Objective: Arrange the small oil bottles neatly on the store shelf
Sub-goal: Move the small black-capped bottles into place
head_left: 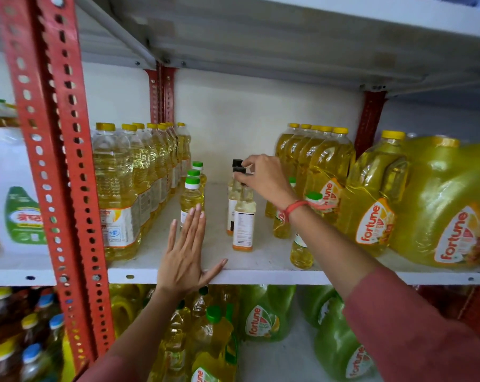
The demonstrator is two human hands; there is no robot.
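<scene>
Right now my left hand (184,255) lies flat and spread, grasping nothing, its palm over the front lip of the white shelf (261,275) and its fingertips touching the label of the nearest green-capped small bottle (192,201). That bottle heads a short file of three green-capped small bottles running toward the back wall, just beside a long row of tall yellow-capped oil bottles (117,194) on the left. My right hand (263,177) reaches in from the right, a red thread (294,209) around its wrist, with the fingers pinched on the black cap of a small pale bottle (243,221) standing upright near the middle of the shelf. A second black-capped bottle (233,199) stands directly behind it, touching or nearly so; I cannot tell which. Under my right forearm more small green-capped bottles (302,249) stand in a looser line, one close to the front edge, partly hidden by the arm. Beyond them a row of bigger Fortune bottles (327,183) and large yellow jugs (440,210) fill the right end. A red perforated upright (56,161) frames the bay on the left, and the shelf below holds green and yellow oil containers (263,315).
</scene>
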